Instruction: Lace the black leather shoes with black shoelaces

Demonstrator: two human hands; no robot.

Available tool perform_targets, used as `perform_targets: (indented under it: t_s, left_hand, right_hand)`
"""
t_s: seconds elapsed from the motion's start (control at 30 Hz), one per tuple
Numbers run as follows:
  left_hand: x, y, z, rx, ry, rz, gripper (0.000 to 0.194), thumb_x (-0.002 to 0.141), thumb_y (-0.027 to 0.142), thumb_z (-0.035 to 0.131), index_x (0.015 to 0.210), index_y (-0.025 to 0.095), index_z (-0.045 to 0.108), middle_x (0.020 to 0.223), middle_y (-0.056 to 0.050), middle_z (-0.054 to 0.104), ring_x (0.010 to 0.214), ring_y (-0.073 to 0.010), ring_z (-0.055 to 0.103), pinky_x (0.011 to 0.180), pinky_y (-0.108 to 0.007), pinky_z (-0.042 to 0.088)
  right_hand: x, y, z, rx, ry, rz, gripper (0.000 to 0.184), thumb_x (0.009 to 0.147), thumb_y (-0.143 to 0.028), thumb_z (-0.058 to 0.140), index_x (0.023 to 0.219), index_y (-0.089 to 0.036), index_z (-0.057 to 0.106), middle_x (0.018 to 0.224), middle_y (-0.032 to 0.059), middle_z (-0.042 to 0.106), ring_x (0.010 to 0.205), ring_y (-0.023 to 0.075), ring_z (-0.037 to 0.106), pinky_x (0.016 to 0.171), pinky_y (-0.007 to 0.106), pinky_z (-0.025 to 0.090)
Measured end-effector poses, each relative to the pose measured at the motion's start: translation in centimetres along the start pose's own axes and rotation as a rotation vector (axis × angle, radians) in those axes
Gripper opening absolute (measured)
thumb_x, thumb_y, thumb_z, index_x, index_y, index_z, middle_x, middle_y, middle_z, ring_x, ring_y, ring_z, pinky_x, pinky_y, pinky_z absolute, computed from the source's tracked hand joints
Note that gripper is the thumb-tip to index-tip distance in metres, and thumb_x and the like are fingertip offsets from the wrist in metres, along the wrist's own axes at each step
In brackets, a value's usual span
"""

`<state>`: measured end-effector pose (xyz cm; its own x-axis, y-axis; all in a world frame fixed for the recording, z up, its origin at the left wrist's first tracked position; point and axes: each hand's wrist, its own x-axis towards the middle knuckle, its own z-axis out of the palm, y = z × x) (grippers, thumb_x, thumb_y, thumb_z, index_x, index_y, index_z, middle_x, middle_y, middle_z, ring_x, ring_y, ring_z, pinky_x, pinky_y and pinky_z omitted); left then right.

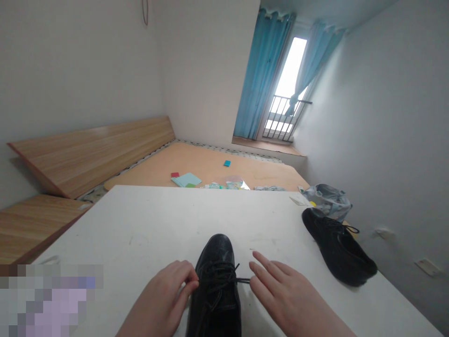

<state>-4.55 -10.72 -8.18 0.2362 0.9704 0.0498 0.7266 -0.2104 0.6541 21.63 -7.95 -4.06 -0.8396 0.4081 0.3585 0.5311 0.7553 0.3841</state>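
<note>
A black lace-up shoe [219, 252] stands on the white table in front of me, its toe pointing away. Beside its left edge, my left hand [171, 290] pinches a black shoelace [219, 281] between thumb and forefinger. To the right of the shoe, my right hand [271, 285] has its outer fingers stretched out, while the lace runs taut to its near side. The fingertips gripping that end are hidden behind the hand. Lace strands cross over the tongue in the middle. The matching black shoe [336, 248], its laces tied in a bow, sits at the table's right side.
The white table [157, 220] borders a bed [196, 154] with a wooden headboard [115, 150]. A light blue notebook [187, 179] and plastic packets [231, 184] lie on the bed. Behind the right shoe is a plastic-lined bin [328, 199]. A pixelated patch covers the lower left corner.
</note>
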Motion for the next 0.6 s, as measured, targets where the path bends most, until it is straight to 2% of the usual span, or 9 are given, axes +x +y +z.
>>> perform_targets:
  t_s: [0.2, 0.33, 0.5, 0.6]
  left_hand:
    - [-0.5, 0.1, 0.2, 0.015, 0.006, -0.008, 0.022, 0.096, 0.028, 0.038, 0.083, 0.022, 0.055, 0.086, -0.003, 0.064, 0.083, -0.0207, 0.06, 0.075, -0.031, 0.044]
    - [-0.5, -0.2, 0.4, 0.009, -0.006, -0.005, 0.023, 0.097, 0.028, 0.036, 0.084, 0.022, 0.054, 0.086, -0.003, 0.064, 0.082, -0.0205, 0.06, 0.074, -0.031, 0.043]
    - [-0.6, -0.1, 0.5, -0.021, -0.028, -0.055, 0.023, 0.096, 0.031, 0.037, 0.084, 0.021, 0.055, 0.086, -0.003, 0.065, 0.081, -0.0204, 0.06, 0.073, -0.03, 0.042]
    - [-1.1, 0.0, 0.3, -0.135, -0.11, -0.144, 0.027, 0.095, 0.037, 0.038, 0.082, 0.021, 0.056, 0.08, -0.001, 0.066, 0.076, -0.0183, 0.06, 0.069, -0.027, 0.042]
  right_hand:
    - [0.0, -0.4, 0.2, -0.061, -0.002, -0.007, 0.008, 0.085, -0.012, 0.057, 0.089, -0.016, 0.063, 0.094, 0.0101, 0.076, 0.092, 0.0235, 0.071, 0.07, 0.031, 0.053]
    - [0.4, -0.4, 0.5, -0.073, -0.022, -0.034, 0.005, 0.083, -0.012, 0.061, 0.08, -0.017, 0.062, 0.082, 0.0091, 0.075, 0.096, 0.026, 0.07, 0.074, 0.032, 0.052]
    - [0.9, -0.3, 0.2, -0.064, -0.019, -0.045, 0.012, 0.088, -0.01, 0.052, 0.081, -0.016, 0.06, 0.082, 0.0099, 0.074, 0.095, 0.0258, 0.07, 0.077, 0.034, 0.05]
    - [-0.6, -1.1, 0.8, 0.003, 0.027, 0.066, 0.017, 0.088, -0.008, 0.046, 0.083, -0.019, 0.059, 0.076, 0.0052, 0.073, 0.073, 0.022, 0.071, 0.063, 0.032, 0.051]
